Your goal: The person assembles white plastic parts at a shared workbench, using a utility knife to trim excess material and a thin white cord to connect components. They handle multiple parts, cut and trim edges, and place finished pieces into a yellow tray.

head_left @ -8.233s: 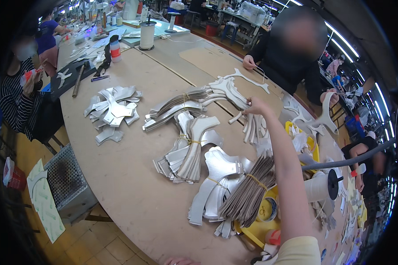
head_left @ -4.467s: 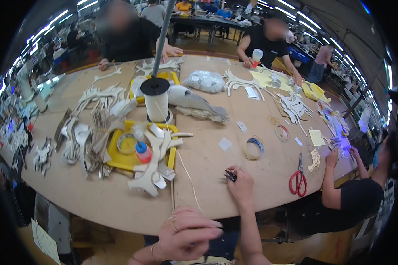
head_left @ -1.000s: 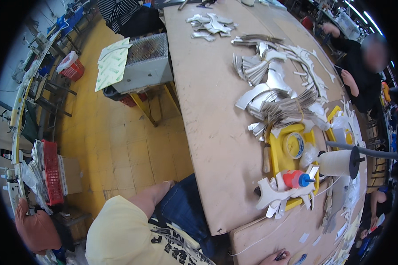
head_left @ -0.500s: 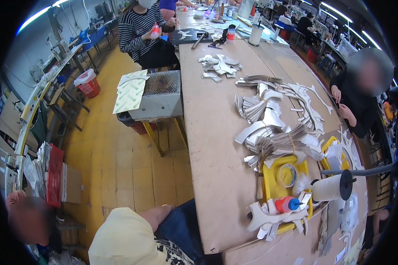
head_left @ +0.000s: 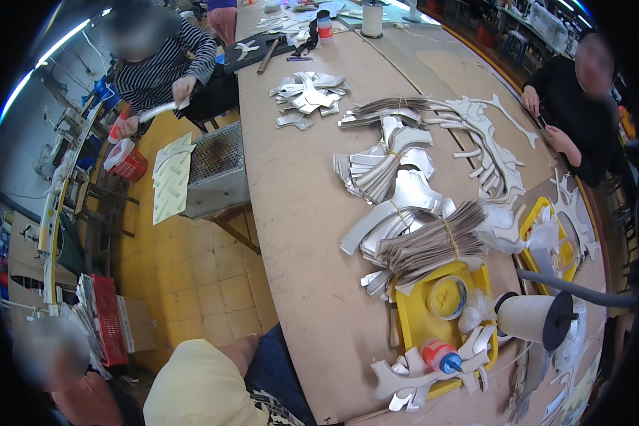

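Note:
Neither of my hands shows. At the lower edge a pale yellow sleeve and a short stretch of bare arm lie beside dark blue jeans; the hand beyond is hidden. To their right stands the brown-topped table. Nearest on it, a yellow tray holds a clear round tape roll and a crumpled plastic bag. A red bottle with a blue cap lies tilted over white curved pieces at the tray's near end.
Bundled grey strips and silvery pieces spread up the table. A thread cone and grey hose lie right. A metal mesh-topped box stands left. A person in stripes and one in black work nearby.
The view has shifted, so the table sits further left. The person in stripes now holds out a pale strip in one hand and a red bottle, lowered, in the other.

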Demonstrator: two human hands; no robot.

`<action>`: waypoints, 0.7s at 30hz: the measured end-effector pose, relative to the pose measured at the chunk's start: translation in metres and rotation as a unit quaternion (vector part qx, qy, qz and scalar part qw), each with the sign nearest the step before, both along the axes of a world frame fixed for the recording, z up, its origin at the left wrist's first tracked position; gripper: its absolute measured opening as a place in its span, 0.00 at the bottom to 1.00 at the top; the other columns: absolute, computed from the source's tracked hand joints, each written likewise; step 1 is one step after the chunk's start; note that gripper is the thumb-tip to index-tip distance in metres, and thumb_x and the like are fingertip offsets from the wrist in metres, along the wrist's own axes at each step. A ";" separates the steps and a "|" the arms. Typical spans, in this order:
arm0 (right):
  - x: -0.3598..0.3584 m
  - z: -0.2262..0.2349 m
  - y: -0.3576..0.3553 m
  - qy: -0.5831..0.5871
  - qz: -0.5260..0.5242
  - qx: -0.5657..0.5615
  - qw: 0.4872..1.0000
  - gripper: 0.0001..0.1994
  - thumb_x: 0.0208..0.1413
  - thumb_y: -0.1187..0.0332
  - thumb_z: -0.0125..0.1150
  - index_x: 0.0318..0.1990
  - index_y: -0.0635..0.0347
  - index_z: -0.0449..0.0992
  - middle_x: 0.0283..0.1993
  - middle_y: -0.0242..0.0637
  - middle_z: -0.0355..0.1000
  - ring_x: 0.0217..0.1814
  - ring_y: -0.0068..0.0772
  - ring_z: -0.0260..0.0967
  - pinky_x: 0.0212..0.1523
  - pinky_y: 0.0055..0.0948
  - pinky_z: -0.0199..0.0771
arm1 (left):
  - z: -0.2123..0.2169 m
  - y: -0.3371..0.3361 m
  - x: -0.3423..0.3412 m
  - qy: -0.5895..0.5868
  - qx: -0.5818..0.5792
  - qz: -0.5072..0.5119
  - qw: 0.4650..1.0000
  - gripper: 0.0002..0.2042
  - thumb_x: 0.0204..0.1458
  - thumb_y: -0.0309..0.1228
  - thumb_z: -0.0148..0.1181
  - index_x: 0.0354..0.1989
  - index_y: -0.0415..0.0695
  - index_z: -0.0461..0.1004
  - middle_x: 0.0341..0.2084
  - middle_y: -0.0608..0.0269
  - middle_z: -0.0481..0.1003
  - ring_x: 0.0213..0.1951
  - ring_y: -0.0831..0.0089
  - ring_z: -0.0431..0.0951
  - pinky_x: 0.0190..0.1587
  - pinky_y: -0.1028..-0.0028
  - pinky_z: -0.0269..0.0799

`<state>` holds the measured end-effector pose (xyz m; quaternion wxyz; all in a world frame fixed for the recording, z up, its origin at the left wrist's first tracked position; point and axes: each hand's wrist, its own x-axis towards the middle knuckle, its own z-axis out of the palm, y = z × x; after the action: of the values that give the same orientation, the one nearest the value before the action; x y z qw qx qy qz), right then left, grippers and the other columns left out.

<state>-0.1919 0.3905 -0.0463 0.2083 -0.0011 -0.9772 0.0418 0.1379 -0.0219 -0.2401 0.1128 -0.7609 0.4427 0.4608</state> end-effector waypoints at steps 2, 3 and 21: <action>-0.001 0.015 -0.010 -0.007 0.000 0.008 1.000 0.09 0.56 0.69 0.64 0.37 0.67 0.75 0.29 0.42 0.72 0.29 0.34 0.67 0.30 0.30 0.69 | 0.006 -0.020 0.003 -0.006 -0.007 -0.006 1.000 0.14 0.54 0.35 0.57 0.36 0.35 0.77 0.34 0.47 0.77 0.38 0.55 0.78 0.41 0.64 0.72; -0.004 0.022 -0.016 -0.010 0.008 0.011 1.000 0.09 0.56 0.69 0.64 0.38 0.67 0.75 0.29 0.42 0.72 0.30 0.34 0.67 0.30 0.30 0.70 | 0.007 -0.029 0.003 -0.007 -0.009 -0.008 1.000 0.14 0.53 0.35 0.57 0.36 0.35 0.77 0.34 0.47 0.77 0.38 0.55 0.78 0.41 0.64 0.72; -0.014 0.057 -0.065 -0.005 -0.017 -0.041 0.999 0.13 0.59 0.67 0.62 0.46 0.66 0.74 0.36 0.45 0.74 0.37 0.38 0.71 0.38 0.33 0.74 | -0.005 -0.189 -0.009 -0.006 -0.042 -0.115 0.992 0.14 0.52 0.34 0.57 0.38 0.34 0.78 0.37 0.45 0.78 0.41 0.53 0.78 0.43 0.63 0.72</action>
<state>-0.2055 0.3253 0.0104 0.2043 -0.0263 -0.9754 0.0784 0.1288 -0.2112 -0.2447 0.1353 -0.7120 0.5454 0.4211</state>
